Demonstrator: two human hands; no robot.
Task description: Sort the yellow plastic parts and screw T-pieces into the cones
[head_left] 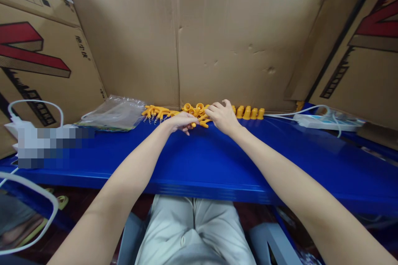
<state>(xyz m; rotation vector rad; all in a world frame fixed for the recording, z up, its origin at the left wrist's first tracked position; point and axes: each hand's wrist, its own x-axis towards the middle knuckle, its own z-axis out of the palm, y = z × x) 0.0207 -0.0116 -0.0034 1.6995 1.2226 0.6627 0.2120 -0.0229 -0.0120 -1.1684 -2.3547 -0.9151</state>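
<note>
Near the back of the blue table, my left hand [181,122] is closed on a small yellow plastic piece [193,125], mostly hidden by the fingers. My right hand [223,117] is open, fingers apart and bent over a heap of yellow plastic parts [199,106], some with round cup-like ends. Whether its fingertips touch them I cannot tell. Left of the heap lie yellow corkscrews [157,111] with branching handles and dark metal spirals. To the right of my right hand, several yellow caps [248,113] stand upright in a row.
Cardboard panels [242,45] wall the back and sides of the blue table [199,161]. A clear plastic bag [115,111] lies at the left. White power strips with cables sit at both sides, one at the right [326,122].
</note>
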